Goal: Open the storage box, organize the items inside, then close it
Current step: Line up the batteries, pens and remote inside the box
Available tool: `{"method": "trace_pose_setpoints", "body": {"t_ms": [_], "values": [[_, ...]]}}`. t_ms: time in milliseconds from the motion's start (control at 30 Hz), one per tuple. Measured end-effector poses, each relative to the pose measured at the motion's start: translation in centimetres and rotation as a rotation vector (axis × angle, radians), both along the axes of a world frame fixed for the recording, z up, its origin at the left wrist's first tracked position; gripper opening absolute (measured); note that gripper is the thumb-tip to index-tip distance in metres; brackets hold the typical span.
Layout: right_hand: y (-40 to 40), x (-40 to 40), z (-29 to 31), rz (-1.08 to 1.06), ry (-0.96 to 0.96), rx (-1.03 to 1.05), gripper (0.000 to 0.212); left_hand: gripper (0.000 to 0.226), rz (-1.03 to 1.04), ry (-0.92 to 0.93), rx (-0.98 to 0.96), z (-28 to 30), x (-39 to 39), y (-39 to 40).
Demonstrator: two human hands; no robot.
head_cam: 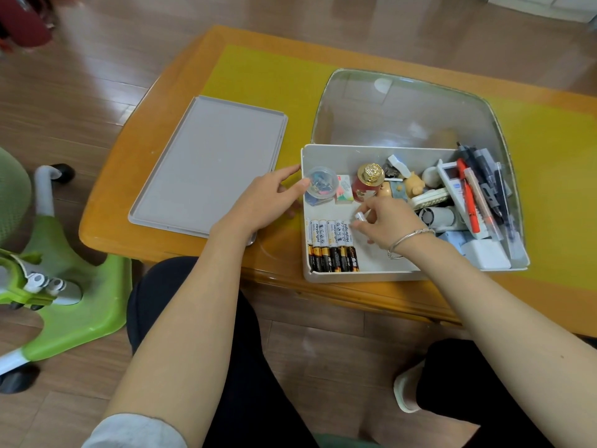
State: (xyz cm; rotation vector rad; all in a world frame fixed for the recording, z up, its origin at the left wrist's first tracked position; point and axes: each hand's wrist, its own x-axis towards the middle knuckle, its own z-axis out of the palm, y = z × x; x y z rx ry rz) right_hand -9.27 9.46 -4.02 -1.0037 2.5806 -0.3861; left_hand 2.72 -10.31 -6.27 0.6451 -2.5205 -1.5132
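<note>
The storage box (336,278) stands open at the near edge of the worktop (135,234), its front wall level with that edge. Its grey lid (210,163) lies flat to the left, just beside the box, a narrow strip of yellow mat (258,79) showing between them. The left hand (268,202) rests against the box's left wall, fingers relaxed, thumb over the rim by a small clear tub (321,182). The right hand (387,221) is inside the box, its grip pinching a white battery (361,216) just above a row of batteries (332,245) lined along the left front corner. Pens (481,189) and clutter crowd the right side. Wood floor surrounds the worktop; a green chair base (74,305) stands at left
</note>
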Motion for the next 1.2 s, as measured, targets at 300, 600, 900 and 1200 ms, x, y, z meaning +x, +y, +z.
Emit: {"method": "trace_pose_setpoints", "body": {"t_ms": [300,600,900,1200], "values": [[0.5,0.2,-0.5,-0.077,-0.087,0.072,0.031,0.054,0.004,-0.008,-0.004,0.1,0.0,0.0],[1.1,0.6,-0.3,-0.075,-0.269,0.114,0.048,0.054,-0.001,-0.012,0.000,0.2,0.1,0.0],[0.7,0.9,-0.3,-0.034,-0.194,0.042,0.051,0.053,0.004,-0.016,0.001,0.4,0.1,0.2],[1.5,1.0,0.5,-0.025,-0.174,0.016,0.058,0.054,0.004,-0.016,-0.001,0.3,0.0,0.1]]}}
